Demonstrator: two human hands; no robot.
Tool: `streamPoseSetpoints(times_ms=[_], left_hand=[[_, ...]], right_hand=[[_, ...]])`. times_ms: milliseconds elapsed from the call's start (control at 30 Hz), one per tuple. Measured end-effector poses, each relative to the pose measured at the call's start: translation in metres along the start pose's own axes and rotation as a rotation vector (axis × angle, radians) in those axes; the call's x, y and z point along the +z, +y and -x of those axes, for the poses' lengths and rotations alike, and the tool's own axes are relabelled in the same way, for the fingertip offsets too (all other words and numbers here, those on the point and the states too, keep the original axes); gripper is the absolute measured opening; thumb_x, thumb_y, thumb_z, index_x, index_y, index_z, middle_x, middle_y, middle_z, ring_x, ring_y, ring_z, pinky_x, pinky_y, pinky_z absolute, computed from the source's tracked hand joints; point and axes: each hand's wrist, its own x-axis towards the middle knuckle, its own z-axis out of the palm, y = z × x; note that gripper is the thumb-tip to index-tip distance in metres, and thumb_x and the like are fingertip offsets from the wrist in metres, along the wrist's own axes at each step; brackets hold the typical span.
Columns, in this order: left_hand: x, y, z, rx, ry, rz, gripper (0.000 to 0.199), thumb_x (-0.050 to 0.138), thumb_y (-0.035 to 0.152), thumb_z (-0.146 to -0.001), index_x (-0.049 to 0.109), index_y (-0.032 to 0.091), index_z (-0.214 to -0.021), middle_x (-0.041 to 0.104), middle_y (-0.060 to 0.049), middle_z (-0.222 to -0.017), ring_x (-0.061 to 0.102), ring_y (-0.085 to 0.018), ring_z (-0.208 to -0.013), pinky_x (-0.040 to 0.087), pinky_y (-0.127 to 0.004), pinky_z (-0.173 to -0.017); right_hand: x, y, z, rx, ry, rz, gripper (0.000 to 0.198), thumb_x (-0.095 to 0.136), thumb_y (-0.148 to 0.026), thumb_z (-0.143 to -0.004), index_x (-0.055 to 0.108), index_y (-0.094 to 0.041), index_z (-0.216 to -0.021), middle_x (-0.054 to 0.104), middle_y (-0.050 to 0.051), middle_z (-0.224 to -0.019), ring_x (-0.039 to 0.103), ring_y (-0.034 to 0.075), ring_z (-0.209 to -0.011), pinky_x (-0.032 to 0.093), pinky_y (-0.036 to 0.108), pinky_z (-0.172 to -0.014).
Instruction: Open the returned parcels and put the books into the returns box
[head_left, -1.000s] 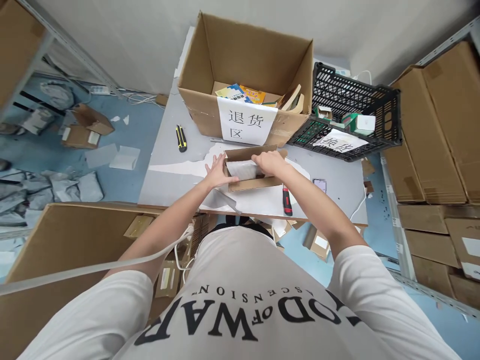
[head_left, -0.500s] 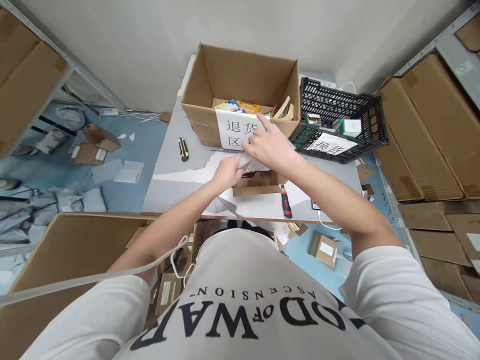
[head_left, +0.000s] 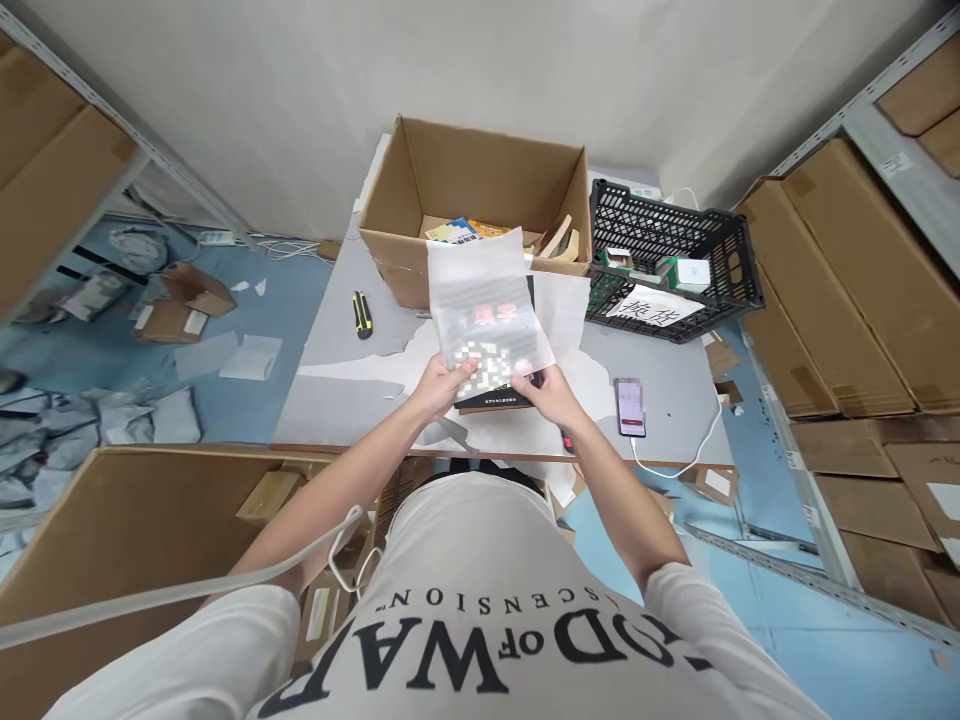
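Observation:
A whitish translucent sheet (head_left: 480, 285), with pink marks and a blurred patch, is spread between my hands above the table. Under it shows a black flat item (head_left: 499, 398) with small white print along its near edge, perhaps a book; most of it is covered. My left hand (head_left: 444, 388) grips the sheet's near left corner, thumb on top. My right hand (head_left: 553, 395) is closed on the near right side, its thumb pressing the sheet. Brown cardboard shows slightly beneath the black item.
Behind stands a cardboard box (head_left: 382, 255) with colourful booklets. A black crate (head_left: 675, 215) holding small boxes is to its right. On the table lie a yellow-black cutter (head_left: 362, 315), a phone (head_left: 630, 407) on a cable and a partly hidden red cutter (head_left: 568, 441).
My hands have moved apart and slightly nearer, and the sheet is now spread between them. The black item now shows where the small open carton was visible. The phone has come into full view.

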Motion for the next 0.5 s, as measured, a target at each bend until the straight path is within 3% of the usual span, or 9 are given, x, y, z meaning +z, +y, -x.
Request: streamPoseSetpoints(times_ms=[100, 200, 333, 433, 500], left_hand=[[-0.007, -0.001, -0.001, -0.028, 0.004, -0.006, 0.056, 0.080, 0.055, -0.061, 0.066, 0.014, -0.097, 0.073, -0.009, -0.089, 0.069, -0.026, -0.090, 0.055, -0.041, -0.084], [-0.033, 0.003, -0.010, 0.054, 0.150, -0.039, 0.058, 0.072, 0.063, -0.066, 0.064, 0.016, -0.100, 0.072, -0.010, -0.093, 0.069, -0.024, -0.090, 0.056, -0.039, -0.082], [-0.105, 0.003, -0.028, 0.202, 0.571, -0.152, 0.049, 0.069, 0.056, -0.072, 0.061, 0.015, -0.098, 0.070, -0.009, -0.095, 0.068, -0.020, -0.089, 0.056, -0.034, -0.082], [-0.165, -0.012, -0.034, 0.056, 0.815, -0.308, 0.033, 0.064, 0.043, -0.076, 0.059, 0.013, -0.090, 0.068, -0.008, -0.084, 0.066, -0.020, -0.085, 0.056, -0.033, -0.078], [-0.195, -0.026, -0.033, 0.009, 0.892, -0.467, 0.022, 0.060, 0.032, -0.077, 0.058, 0.013, -0.087, 0.067, -0.009, -0.083, 0.066, -0.022, -0.090, 0.055, -0.033, -0.080]], right_hand=[[0.008, 0.007, 0.003, 0.070, -0.102, -0.179, 0.073, 0.068, -0.048, -0.073, 0.041, -0.030, -0.139, 0.061, 0.005, -0.123, 0.060, 0.024, -0.107, 0.062, 0.042, -0.077], [0.004, 0.014, 0.003, 0.142, -0.112, -0.309, 0.072, 0.069, -0.047, -0.073, 0.040, -0.032, -0.137, 0.060, 0.004, -0.122, 0.063, 0.022, -0.101, 0.064, 0.038, -0.070], [-0.010, 0.030, 0.005, 0.186, -0.013, -0.376, 0.071, 0.071, -0.046, -0.072, 0.038, -0.034, -0.134, 0.059, 0.003, -0.122, 0.065, 0.020, -0.095, 0.064, 0.034, -0.061], [-0.016, 0.045, 0.010, 0.211, 0.034, -0.373, 0.072, 0.070, -0.048, -0.073, 0.037, -0.032, -0.134, 0.057, 0.005, -0.124, 0.066, 0.020, -0.095, 0.063, 0.032, -0.058], [-0.017, 0.055, 0.014, 0.231, 0.044, -0.369, 0.073, 0.070, -0.050, -0.072, 0.036, -0.032, -0.134, 0.056, 0.006, -0.126, 0.066, 0.021, -0.094, 0.063, 0.033, -0.059]])
